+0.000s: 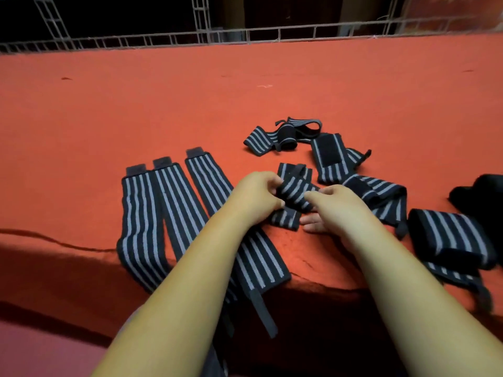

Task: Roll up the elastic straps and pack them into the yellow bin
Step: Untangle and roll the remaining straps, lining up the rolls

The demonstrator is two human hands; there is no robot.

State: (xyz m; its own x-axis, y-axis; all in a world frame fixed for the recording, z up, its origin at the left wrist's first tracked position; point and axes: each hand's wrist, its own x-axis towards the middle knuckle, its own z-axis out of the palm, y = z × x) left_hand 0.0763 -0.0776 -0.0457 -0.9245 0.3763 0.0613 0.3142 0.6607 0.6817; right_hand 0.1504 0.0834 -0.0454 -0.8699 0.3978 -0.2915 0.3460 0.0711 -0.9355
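Observation:
A black strap with grey stripes [295, 193] is partly rolled between my two hands at the middle of the red table. My left hand [257, 194] grips its left end with curled fingers. My right hand [330, 204] pinches its right side, lower fingers resting on the cloth. Three long striped straps [174, 202] lie flat side by side to the left, their ends hanging over the front edge. More crumpled straps [330, 156] lie behind and to the right. A rolled strap [449, 238] sits at the right. No yellow bin is in view.
The red cloth-covered table [190, 104] stretches far back to a metal lattice rail [245, 36]. A dark bundle [484, 197] sits at the right edge. The table's front edge [68, 246] runs below the flat straps.

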